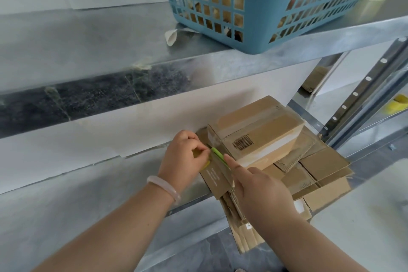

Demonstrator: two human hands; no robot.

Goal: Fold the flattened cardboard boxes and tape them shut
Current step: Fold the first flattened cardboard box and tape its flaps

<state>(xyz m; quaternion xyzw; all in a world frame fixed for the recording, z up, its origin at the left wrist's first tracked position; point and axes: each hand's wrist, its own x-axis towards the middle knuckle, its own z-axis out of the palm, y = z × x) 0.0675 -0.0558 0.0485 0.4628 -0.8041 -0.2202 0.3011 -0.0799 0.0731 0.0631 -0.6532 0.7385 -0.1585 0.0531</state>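
**A:** Where's the box?
**B:** The box [260, 137] is sitting on the flattened stack [320, 174]. My left hand [183, 159] is pinching the green tool [217, 155] beside it, and my right hand [262, 187] is pointing along it. I can't tell its grip.
**A:** Risk?
**B:** I'm worrying about the tool slipping and nicking a finger.

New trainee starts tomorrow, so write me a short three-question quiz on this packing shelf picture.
1. True or false: the blue basket stands on the upper shelf, above the barcoded box.
2. The barcoded box rests on: A) flattened cardboard B) the basket C) the floor.
3. Fill in: the left hand, pinching the green tool, has a ___ on its wrist.
Key: 1 true; 2 A; 3 bracelet.
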